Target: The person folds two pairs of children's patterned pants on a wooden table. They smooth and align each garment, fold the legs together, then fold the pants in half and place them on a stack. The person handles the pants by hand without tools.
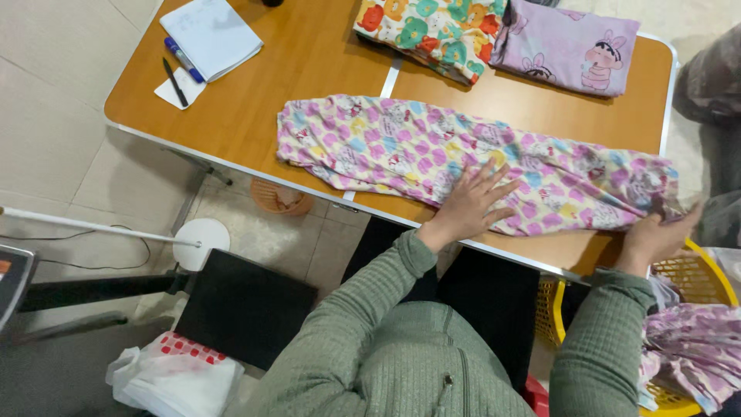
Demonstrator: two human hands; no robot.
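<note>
While the pink patterned garment (432,158) lies stretched along the counter's (255,116) near edge, already folded into a long strip, the left hand (472,202) presses flat on its middle, fingers spread and gripping nothing. The right hand (656,235) pinches the garment's far end. It looks like a smoothing stage; the next fold would need that end lifted across. Two folded pieces (502,35) sit behind.

Wooden folding table (255,100) with metal edge stands on pale tiled floor (46,116). Yellow plastic basket (706,282) sits at the right, a small orange basket (279,198) under the table, a white round stand base (201,242) nearby.
</note>
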